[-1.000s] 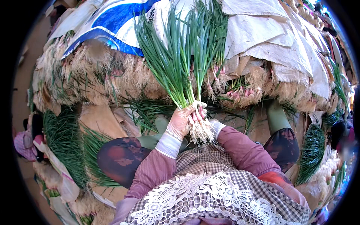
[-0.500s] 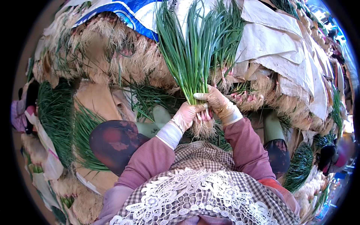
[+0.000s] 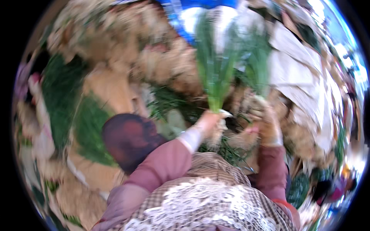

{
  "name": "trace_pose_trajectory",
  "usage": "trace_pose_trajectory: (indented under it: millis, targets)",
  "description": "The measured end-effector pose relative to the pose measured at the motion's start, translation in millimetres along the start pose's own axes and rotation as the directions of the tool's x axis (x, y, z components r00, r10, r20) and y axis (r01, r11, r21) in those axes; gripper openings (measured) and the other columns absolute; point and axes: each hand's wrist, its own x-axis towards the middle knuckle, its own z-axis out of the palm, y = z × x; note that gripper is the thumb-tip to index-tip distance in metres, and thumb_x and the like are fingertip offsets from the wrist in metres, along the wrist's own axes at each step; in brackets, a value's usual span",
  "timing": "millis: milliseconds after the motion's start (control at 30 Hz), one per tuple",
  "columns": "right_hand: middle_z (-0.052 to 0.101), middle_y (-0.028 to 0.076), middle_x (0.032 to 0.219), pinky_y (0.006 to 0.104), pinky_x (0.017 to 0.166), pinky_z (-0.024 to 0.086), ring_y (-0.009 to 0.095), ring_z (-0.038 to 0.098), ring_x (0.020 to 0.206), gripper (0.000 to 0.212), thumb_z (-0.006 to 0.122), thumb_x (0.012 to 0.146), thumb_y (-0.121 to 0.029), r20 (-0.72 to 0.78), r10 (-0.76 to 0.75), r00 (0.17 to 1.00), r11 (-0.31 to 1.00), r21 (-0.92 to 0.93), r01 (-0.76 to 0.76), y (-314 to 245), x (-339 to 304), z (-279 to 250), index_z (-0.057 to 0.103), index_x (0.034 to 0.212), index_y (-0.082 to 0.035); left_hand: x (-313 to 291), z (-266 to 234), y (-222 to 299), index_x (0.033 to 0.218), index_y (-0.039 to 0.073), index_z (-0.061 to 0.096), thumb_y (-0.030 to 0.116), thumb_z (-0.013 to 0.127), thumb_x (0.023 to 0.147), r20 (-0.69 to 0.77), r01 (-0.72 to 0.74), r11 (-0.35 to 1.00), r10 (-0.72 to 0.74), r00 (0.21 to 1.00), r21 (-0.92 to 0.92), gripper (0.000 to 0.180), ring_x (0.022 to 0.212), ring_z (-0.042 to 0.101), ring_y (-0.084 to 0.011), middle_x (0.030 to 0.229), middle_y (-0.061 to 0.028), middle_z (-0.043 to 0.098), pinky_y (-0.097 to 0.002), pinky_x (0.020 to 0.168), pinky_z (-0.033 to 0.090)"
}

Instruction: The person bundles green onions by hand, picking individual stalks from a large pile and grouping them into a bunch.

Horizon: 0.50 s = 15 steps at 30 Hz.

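One scallion bunch clenched in the left hand on my feed; right hand by a second bunch, can't tell its grip, blurry.

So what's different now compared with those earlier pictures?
The right hand has let go of the first spring-onion bunch and moved right, to the lower end of a second bunch; blur hides whether it has gripped that one. The left hand still holds the first one near its base.
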Motion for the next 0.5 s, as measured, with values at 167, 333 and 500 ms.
trace_pose_trajectory:
  millis: [167, 333, 500]
  targets:
    - [0.037, -0.001, 0.063, 0.0158, 0.037, 0.031, 0.003, 0.031, 0.041, 0.026, 0.037, 0.088, -0.017, 0.562, -0.383, 0.733, 0.916, 0.127, 0.381, -75, -22, 40, 0.041, 0.103, 0.004, 41, 17, -32, 0.086, 0.005, 0.054, 0.008, 0.057, 0.072, -0.070, -0.004, 0.996, 0.010, 0.998, 0.086, 0.015, 0.052, 0.047, -0.0137, 0.063, -0.0040, 0.048, -0.0268, 0.041, 0.040]
    - [0.031, -0.002, 0.057, 0.0247, 0.043, 0.034, 0.005, 0.028, 0.044, 0.020, 0.030, 0.088, -0.022, 0.857, -0.085, 0.509, 0.965, -0.057, 0.257, -64, -16, 201, 0.038, 0.085, -0.004, 35, 40, -34, 0.081, 0.000, 0.055, 0.009, 0.057, 0.070, -0.165, -0.089, 0.996, 0.090, 0.982, 0.009, 0.014, 0.050, 0.048, -0.0196, 0.063, -0.0093, 0.053, -0.0326, 0.045, 0.044]
    - [0.036, 0.002, 0.065, 0.0383, 0.055, 0.047, 0.010, 0.037, 0.064, 0.031, 0.039, 0.082, -0.038, 0.841, 0.412, 0.350, 0.862, -0.484, 0.148, 28, -20, 306, 0.037, 0.078, -0.008, 43, 40, -32, 0.084, 0.001, 0.053, 0.007, 0.055, 0.070, -0.211, -0.173, 0.983, 0.158, 0.965, -0.058, 0.016, 0.052, 0.049, -0.0187, 0.064, -0.0086, 0.053, -0.0317, 0.046, 0.044]
